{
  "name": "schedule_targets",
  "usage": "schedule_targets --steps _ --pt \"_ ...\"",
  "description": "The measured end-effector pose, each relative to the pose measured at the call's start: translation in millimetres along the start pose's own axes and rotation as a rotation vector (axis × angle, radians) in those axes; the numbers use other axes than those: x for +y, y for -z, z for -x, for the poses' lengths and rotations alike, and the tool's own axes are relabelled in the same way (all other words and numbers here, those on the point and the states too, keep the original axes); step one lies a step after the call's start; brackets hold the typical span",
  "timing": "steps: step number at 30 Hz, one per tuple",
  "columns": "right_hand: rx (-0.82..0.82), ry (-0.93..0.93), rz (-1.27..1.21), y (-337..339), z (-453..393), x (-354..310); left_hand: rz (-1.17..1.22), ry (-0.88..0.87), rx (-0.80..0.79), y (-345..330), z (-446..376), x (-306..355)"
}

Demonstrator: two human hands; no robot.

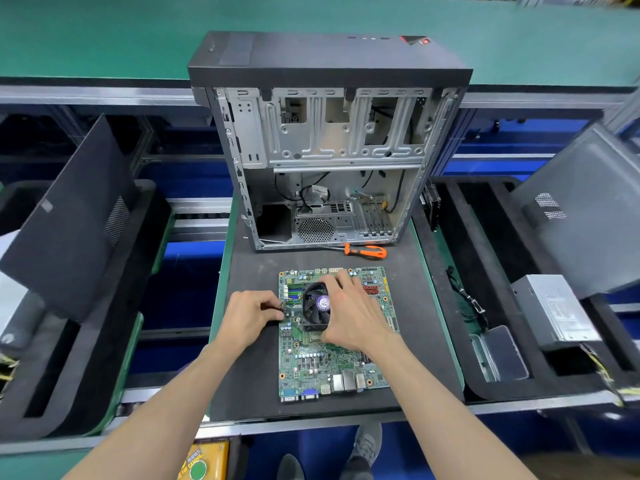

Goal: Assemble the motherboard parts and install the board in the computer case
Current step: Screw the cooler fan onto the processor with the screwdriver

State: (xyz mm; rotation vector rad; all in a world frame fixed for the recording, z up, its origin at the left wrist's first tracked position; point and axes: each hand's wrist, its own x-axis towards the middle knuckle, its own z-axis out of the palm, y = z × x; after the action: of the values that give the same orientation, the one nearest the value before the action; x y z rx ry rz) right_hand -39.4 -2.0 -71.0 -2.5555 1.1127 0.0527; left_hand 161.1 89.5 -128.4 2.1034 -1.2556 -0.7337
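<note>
1. Head view: a green rectangular motherboard point(332, 362) is being kept flat on the dark grey work mat point(249, 375), in front of the open black-and-silver metal computer case point(325, 161).
2. The black square cooler fan point(316, 306) is being gripped on the board by the right hand point(349, 313).
3. The fan's thin coloured cable point(285, 304) is being pinched by the left hand point(251, 315) at the board's left edge.
4. An orange-and-black-handled screwdriver point(365, 251) is being left lying between case and board.
</note>
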Motion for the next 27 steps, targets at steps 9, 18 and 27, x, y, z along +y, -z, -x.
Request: schedule_targets --steps 9,18,27 --pt "-0.002 -0.001 0.006 -3 -1 1 -0.013 0.006 -0.016 -4 0 -5" --pt "-0.001 -0.004 -0.071 -5 0 2 0.004 -0.003 -0.033 -4 -2 -7" --pt "0.011 0.004 -0.073 -5 -1 3 0.025 -0.015 -0.019 -3 1 -9"
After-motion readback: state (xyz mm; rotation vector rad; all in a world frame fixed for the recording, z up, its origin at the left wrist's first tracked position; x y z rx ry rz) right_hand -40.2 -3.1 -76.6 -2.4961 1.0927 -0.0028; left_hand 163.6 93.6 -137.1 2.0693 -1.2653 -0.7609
